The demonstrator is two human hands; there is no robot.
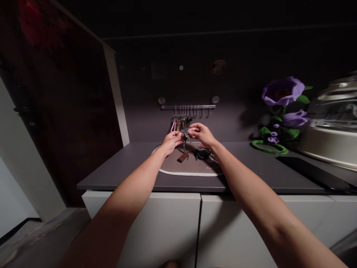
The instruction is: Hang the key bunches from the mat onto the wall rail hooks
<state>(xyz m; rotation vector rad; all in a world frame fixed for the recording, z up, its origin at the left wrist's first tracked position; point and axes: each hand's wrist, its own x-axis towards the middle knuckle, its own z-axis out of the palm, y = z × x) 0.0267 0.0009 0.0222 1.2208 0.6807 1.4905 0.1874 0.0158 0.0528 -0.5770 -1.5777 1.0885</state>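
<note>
Above a brown mat with a white rim [173, 167], my two hands meet around a bunch of keys [185, 137]. My left hand [172, 142] pinches the bunch from the left, fingers closed. From the right, my right hand [201, 133] pinches a ring or key of the same bunch. A brown fob [183, 158] is below them, at the mat; whether it hangs from the held bunch I cannot tell. More dark keys [204, 153] lie in a heap under my right wrist. Behind my hands, several sets of keys [183, 120] hang from a clear hook rail [188, 107].
The rail is fixed to the dark wall by round suction cups [215, 99]. Purple flowers [283, 91] with a green ring base stand on the counter [245, 175] at right, beside a large cream appliance [329, 139]. White cabinet doors [164, 223] are below; a dark door [64, 93] is left.
</note>
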